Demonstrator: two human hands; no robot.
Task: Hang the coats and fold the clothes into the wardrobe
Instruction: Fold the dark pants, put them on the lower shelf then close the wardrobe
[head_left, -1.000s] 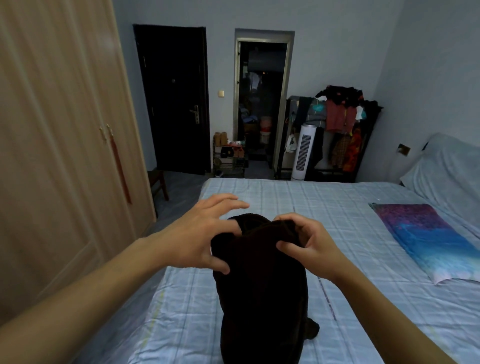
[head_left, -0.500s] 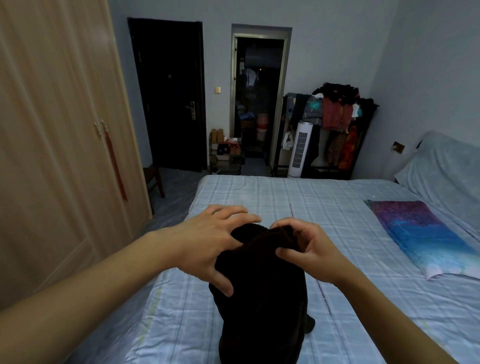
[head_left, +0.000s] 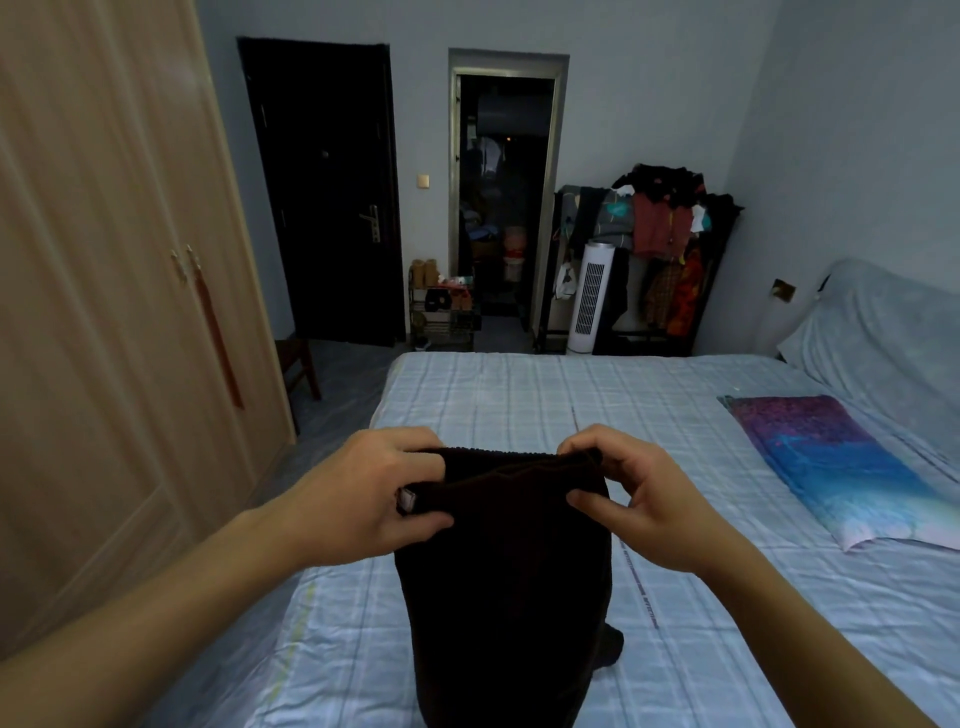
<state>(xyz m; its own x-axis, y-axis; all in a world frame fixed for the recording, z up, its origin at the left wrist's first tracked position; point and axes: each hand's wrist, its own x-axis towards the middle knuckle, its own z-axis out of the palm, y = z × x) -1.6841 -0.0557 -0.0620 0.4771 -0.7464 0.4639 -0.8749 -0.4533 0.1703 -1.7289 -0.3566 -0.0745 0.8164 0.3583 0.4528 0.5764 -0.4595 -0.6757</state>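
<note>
Hands hold a dark garment up over a bed. The left hand curls its fingers and thumb round the left end of the dark brown knitted garment, where a small white label shows beside the thumb. The right hand pinches the right end of the same top edge between thumb and fingertips. The garment hangs down from both hands in a long dark column, and its lower end seems to rest on the blue checked bedsheet, near the foot of the view.

The wardrobe stands to the left with both doors closed, well apart from the garment.

The likely trouble is the loose pinch on the right: the knit looks heavy and soft, so it may slide out and drop one corner. The top edge looks doubled and uneven, so a fold made from here could come out crooked. The closed doors also mean a hand must let go before anything goes inside.
</note>
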